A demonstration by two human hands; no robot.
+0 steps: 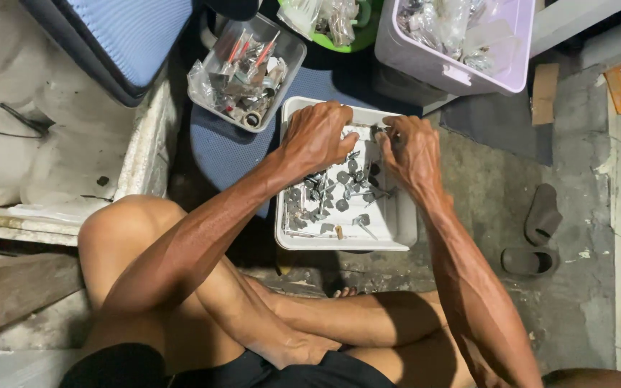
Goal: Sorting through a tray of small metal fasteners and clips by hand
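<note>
In the head view, a person is sitting cross-legged on a concrete floor (490,194), both arms reaching forward over a white rectangular tray (402,223). The tray is holding a scatter of small grey metal parts (332,194), lying mostly in its left and middle portions.

The left hand (319,135) is hovering over the tray's far left end, knuckles up and fingers curling downward; the fingertips are dipping toward the far rim, and whether they are closed on anything I cannot tell. The loose metal parts are lying just beneath and nearer than this hand.

The right hand (410,147) is sitting just beside it, fingers drawn together and pinching a small metal piece (380,132) between thumb and forefinger at the tray's far edge.

Beyond the tray, a clear container (289,65) of mixed hardware is resting on a blue mat, and a lilac bin (448,72) is standing to the right. A pair of grey sandals (537,233) is lying well apart on the right.
</note>
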